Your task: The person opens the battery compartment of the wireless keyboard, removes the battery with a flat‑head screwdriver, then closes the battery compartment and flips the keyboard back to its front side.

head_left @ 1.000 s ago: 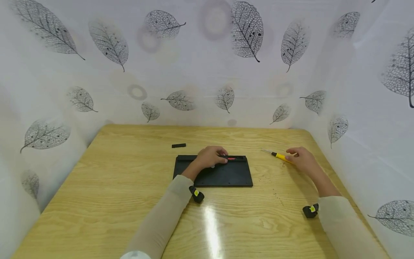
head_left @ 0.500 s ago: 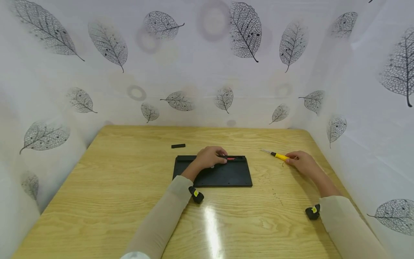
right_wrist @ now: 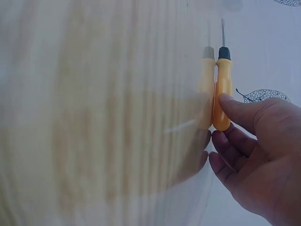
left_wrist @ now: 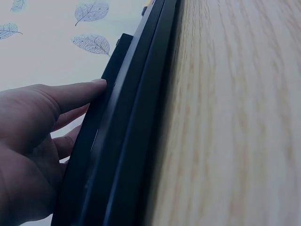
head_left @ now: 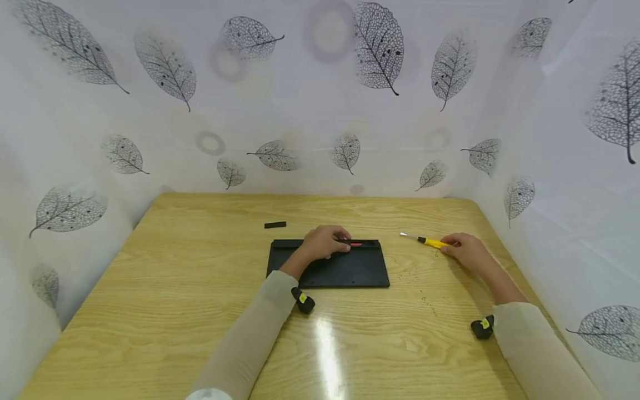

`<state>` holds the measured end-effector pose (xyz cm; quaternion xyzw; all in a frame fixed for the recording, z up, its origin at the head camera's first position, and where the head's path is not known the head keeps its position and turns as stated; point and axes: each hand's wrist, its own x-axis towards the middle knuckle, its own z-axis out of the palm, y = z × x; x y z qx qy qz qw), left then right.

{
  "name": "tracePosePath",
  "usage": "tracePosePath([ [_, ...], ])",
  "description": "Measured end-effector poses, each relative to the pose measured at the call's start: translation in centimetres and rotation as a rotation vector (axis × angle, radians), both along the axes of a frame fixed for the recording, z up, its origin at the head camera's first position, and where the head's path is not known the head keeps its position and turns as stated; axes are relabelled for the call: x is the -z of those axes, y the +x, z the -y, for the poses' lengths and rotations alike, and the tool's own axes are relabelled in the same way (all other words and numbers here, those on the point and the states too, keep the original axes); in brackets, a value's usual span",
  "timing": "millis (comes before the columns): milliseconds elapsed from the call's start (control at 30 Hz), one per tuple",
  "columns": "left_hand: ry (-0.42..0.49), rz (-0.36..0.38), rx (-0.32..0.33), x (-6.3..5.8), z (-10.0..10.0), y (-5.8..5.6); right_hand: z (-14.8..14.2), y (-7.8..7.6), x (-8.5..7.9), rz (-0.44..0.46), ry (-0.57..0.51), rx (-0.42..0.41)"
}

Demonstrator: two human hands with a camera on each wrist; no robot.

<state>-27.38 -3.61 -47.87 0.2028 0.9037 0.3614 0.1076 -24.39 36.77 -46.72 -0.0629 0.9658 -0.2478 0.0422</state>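
Note:
A black keyboard (head_left: 350, 272) lies underside up on the table, its raised bar along the far edge. My left hand (head_left: 324, 242) grips that bar, thumb on the near side and fingers over the far side, as the left wrist view also shows. Right beside the thumb, a red battery (head_left: 357, 244) shows in an uncovered slot of the bar. Over to the right, my right hand (head_left: 466, 251) pinches the yellow handle of a screwdriver (right_wrist: 224, 73) between thumb and fingers. Its metal shaft points left, toward the keyboard, and the handle sits close over the tabletop.
A small black strip (head_left: 275, 225), like a battery cover, lies behind the keyboard on the left. Small dark specks (head_left: 428, 303) mark the wooden table (head_left: 150, 289) near the right hand. Leaf-patterned cloth (head_left: 300, 111) hangs around the back and sides.
The right hand has lowered onto the screwdriver and taken its handle; the shaft has shifted slightly left and turned a little. The left hand and keyboard stay in place.

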Motion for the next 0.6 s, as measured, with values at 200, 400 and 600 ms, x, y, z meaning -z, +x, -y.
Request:
tracePosePath([
  [200, -0.016, -0.008, -0.006, -0.2, 0.1, 0.0, 0.1, 0.1, -0.1, 0.006, 0.009, 0.000],
  [400, -0.017, -0.009, -0.008, -0.1, 0.0, 0.0, 0.3, 0.7, -0.1, 0.013, -0.042, 0.026],
  [600, -0.016, -0.013, -0.007, -0.2, 0.0, 0.1, 0.5, 1.7, -0.4, -0.026, -0.116, 0.059],
])
